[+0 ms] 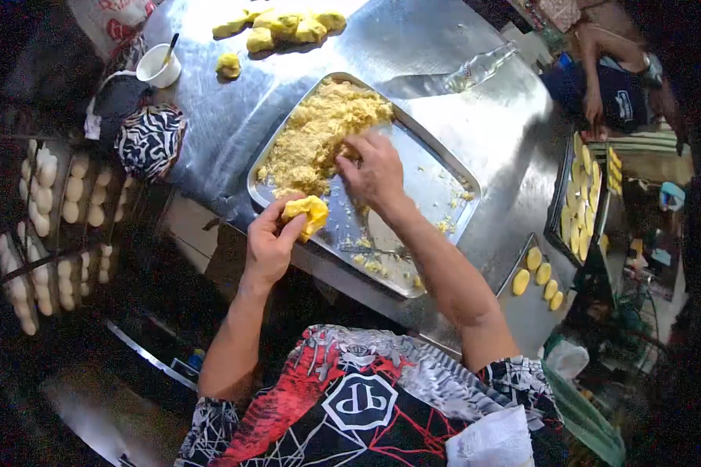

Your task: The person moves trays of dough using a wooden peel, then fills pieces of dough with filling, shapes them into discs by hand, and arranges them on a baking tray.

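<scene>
My left hand [269, 245] is closed around a flattened piece of yellow dough [310, 216], held over the near left edge of a metal tray [436, 159]. A heap of crumbly yellow filling [308, 136] covers the tray's far left part. My right hand [375, 171] reaches over the tray, its curled fingers at the right edge of the heap. A gap shows between its thumb and fingers, and no lump is visible in it. Below that hand lies a thin flat tool [374, 251] among scattered crumbs.
Yellow dough lumps [288, 29] lie at the table's far side. A glass bottle [483, 66] rests at the back right, a white cup [159, 66] at the left. Flat yellow pieces fill a dark tray [578, 198]. Another person's hand [593, 109] is nearby; racked pale rolls [43, 187] stand left.
</scene>
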Available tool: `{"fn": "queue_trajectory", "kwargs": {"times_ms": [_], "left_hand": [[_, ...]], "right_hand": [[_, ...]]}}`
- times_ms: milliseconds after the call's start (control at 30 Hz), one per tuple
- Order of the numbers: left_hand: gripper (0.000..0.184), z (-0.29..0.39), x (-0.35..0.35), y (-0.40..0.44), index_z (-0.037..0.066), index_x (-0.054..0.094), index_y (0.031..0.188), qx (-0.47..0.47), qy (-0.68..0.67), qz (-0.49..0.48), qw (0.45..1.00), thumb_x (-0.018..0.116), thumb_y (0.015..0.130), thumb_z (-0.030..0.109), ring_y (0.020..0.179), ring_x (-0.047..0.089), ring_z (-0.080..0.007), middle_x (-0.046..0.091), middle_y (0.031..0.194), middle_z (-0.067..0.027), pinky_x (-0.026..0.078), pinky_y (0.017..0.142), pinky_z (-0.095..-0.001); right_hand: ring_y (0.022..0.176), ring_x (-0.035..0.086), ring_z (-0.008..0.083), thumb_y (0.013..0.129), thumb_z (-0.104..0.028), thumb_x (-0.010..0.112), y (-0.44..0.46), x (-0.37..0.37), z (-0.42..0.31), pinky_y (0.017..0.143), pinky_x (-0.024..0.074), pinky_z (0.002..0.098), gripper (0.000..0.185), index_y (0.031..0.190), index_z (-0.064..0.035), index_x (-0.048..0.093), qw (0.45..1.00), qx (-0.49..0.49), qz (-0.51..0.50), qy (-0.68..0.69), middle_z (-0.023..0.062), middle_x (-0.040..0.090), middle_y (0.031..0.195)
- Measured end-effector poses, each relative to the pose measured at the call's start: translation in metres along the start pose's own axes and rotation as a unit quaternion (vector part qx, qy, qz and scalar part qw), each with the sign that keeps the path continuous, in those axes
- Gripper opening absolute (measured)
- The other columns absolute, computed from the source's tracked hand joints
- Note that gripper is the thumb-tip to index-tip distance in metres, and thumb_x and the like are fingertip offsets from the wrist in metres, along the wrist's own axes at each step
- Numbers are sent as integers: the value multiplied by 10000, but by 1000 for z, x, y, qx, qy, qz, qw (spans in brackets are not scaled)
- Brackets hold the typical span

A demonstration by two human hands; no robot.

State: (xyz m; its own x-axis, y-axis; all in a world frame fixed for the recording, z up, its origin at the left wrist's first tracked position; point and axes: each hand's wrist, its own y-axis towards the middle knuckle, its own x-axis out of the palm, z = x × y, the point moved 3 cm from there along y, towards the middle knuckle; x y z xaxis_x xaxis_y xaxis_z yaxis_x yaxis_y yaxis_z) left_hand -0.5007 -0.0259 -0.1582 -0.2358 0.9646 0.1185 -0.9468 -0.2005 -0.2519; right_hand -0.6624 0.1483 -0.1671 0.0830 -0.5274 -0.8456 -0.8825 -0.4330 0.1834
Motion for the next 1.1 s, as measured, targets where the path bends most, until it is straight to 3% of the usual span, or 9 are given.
{"fn": "queue_trajectory", "kwargs": {"times_ms": [333, 433, 533, 567, 667, 833, 933, 967, 1100], "left_hand": [[271, -9, -7, 2, -23, 615, 1233, -15, -46, 6, 999, 638, 980, 70, 940, 659, -106, 694, 1089, -60, 538, 838, -253], [286, -7, 2, 4, -22, 612, 1255, -5, -57, 35, 998, 628, 991, 87, 934, 655, -106, 688, 1094, -60, 537, 821, -249], [317, 0, 38, 7, -14, 604, 1301, -15, -39, 64, 997, 588, 1027, 143, 929, 653, -108, 683, 1104, -58, 539, 808, -249], [333, 5, 52, 10, -11, 599, 1320, -49, -60, 58, 995, 571, 1040, 168, 928, 654, -109, 682, 1108, -58, 540, 807, -249], [390, 8, 92, 14, 6, 584, 1370, -60, -152, 18, 986, 516, 1079, 257, 911, 661, -114, 681, 1111, -53, 552, 801, -263], [377, 6, 135, 0, 7, 581, 1376, -48, -165, -14, 985, 535, 1075, 230, 908, 672, -126, 690, 1095, -55, 557, 820, -274], [388, 12, 142, -5, 7, 562, 1400, -33, -172, -64, 982, 565, 1062, 198, 932, 670, -128, 690, 1137, -64, 556, 839, -273], [390, 15, 143, -9, 8, 561, 1402, -37, -183, -74, 980, 569, 1060, 196, 926, 666, -124, 692, 1136, -62, 552, 830, -267], [360, 9, 134, 11, 41, 602, 1388, -12, -106, -133, 985, 592, 1044, 146, 838, 616, -70, 711, 1085, -29, 499, 711, -228]], "right_hand": [[999, 663, 323, 815, -177, 775, -1, 4, -6, 847, 550, 388, 306, 1093, -63, 719, 998, -59, -1, 18, 131, 692, 1083], [893, 669, 317, 870, -145, 709, 6, -14, 4, 805, 542, 373, 225, 1075, -56, 743, 984, 49, -138, 97, 123, 712, 961], [871, 698, 322, 931, -151, 658, -16, -44, 5, 774, 548, 357, 234, 1108, -29, 749, 892, 238, -226, 312, 169, 735, 947], [830, 676, 148, 986, -171, 666, -30, -44, 12, 755, 558, 302, 275, 1163, 37, 698, 879, 219, -204, 371, 86, 734, 976], [858, 693, 189, 984, -115, 648, -64, -53, 14, 784, 558, 312, 242, 1175, 24, 701, 942, 61, -54, 326, 118, 739, 1000], [934, 687, 265, 807, -3, 755, -108, -82, 11, 813, 549, 353, 263, 1065, -39, 719, 972, -26, 106, 208, 169, 712, 964], [963, 651, 291, 803, -86, 759, -116, -103, 15, 843, 541, 384, 254, 1038, -15, 696, 960, 68, 136, 235, 133, 694, 898], [874, 662, 222, 838, -126, 774, -117, -103, 17, 785, 548, 360, 298, 1099, -6, 693, 941, 114, 145, 282, 100, 707, 889], [725, 663, 125, 909, -223, 771, -117, -101, 24, 666, 544, 296, 361, 1176, 7, 695, 876, 218, -72, 424, 88, 746, 879]]}}
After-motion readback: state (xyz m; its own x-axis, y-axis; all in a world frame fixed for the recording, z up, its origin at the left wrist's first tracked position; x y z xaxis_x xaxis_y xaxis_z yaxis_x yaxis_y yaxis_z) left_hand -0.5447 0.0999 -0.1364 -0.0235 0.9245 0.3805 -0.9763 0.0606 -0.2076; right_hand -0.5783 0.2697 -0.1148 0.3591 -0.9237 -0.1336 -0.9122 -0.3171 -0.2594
